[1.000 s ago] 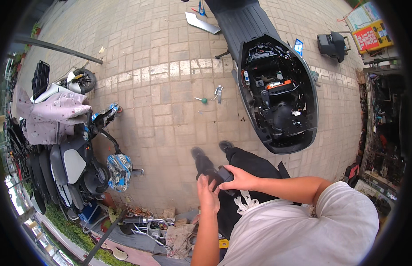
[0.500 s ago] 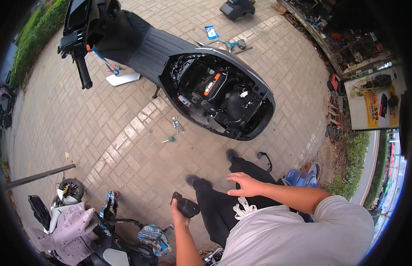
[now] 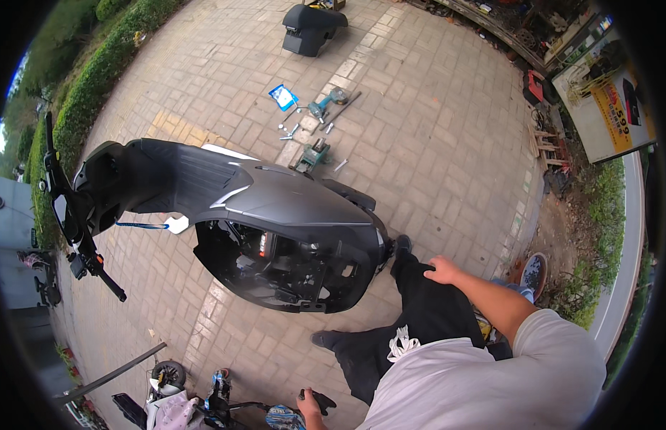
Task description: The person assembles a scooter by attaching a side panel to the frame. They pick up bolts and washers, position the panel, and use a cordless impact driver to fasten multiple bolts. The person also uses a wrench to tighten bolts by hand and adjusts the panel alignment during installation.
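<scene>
Low by my side, my left hand is closed round a small black object whose kind I cannot make out. My right hand hangs in front of my black trousers, fingers stretched out and nothing in them. Ahead of me stands a dark grey scooter with its seat off. Its open body cavity shows wiring, black parts and an orange-and-white labelled part. The scooter's tail is the nearest thing to my feet.
Beyond the scooter lie a teal power tool, a green tool, a blue-white packet and loose metal pieces. A black bin-like part stands farther off. Behind on the left is another scooter; shelving lines the right.
My view has turned and I have moved round to the scooter's tail. The black object stays in my left hand, now lower. My right hand has shifted right and up in the picture.
</scene>
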Demonstrator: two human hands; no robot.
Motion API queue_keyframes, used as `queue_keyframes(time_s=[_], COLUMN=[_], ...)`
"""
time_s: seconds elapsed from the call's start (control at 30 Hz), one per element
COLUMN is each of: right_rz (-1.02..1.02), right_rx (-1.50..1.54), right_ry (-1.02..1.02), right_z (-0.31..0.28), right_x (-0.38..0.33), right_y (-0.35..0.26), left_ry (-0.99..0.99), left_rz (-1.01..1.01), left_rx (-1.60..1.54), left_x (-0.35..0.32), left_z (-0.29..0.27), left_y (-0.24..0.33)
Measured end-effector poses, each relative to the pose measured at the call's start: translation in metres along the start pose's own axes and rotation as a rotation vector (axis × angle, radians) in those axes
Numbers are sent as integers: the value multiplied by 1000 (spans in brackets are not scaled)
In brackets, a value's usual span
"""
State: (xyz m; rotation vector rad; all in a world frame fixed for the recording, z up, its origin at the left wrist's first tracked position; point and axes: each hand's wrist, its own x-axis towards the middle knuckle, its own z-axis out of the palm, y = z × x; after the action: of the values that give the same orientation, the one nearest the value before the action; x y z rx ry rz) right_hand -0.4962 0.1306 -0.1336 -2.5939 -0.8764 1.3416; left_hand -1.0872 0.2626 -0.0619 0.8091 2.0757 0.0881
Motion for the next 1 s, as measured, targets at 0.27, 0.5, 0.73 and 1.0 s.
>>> queue_keyframes(time_s=[0.27, 0.5, 0.73, 1.0], right_rz=[172, 142, 64, -163], right_rx=[71, 17, -82, -319], right_ry=[157, 211, 37, -168], right_z=[-170, -254, -388, -442], right_x=[58, 134, 375, 537], right_y=[106, 134, 128, -15], left_ry=[53, -178, -428, -204], left_rz=[41, -81, -138, -23], left_rx=[459, 570, 741, 209], left_x=[-157, -146, -205, -246], left_z=[111, 200, 313, 455], left_y=[54, 83, 191, 498])
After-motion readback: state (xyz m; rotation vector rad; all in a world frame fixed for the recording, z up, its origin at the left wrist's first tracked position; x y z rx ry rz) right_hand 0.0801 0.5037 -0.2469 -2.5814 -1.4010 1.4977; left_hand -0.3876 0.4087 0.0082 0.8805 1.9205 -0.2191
